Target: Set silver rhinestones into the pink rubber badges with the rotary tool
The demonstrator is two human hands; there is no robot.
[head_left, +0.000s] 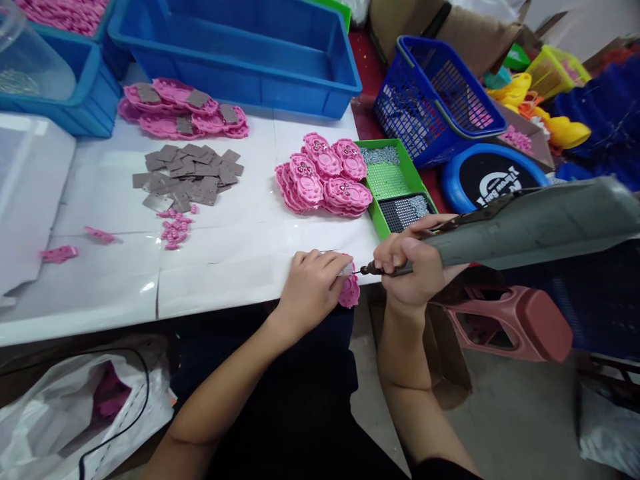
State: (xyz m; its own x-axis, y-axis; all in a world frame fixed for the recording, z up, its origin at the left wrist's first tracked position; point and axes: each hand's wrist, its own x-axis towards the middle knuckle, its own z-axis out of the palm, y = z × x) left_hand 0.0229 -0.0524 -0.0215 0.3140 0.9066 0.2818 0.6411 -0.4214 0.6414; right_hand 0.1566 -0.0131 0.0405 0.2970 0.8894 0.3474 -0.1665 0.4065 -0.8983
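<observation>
At the table's front edge, my left hand [315, 287] holds down a pink plastic part [349, 292], its fingers covering much of it. My right hand [415, 263] is wrapped round a long grey-green electric screwdriver [530, 227] lying nearly level. The thin tip meets the pink part beside my left fingertips. Beyond my hands are stacks of pink ornate parts [320, 177] and a green tray [387, 175] of small screws. Grey flat plates [193, 175] lie in a pile to the left, with small pink pieces [176, 229] just in front.
A large blue bin [240, 67] stands at the back, with pink parts bearing grey plates [183, 110] before it. A blue basket [435, 100] and round blue disc [493, 179] are at the right. A pink stool [540, 323] stands below the screwdriver.
</observation>
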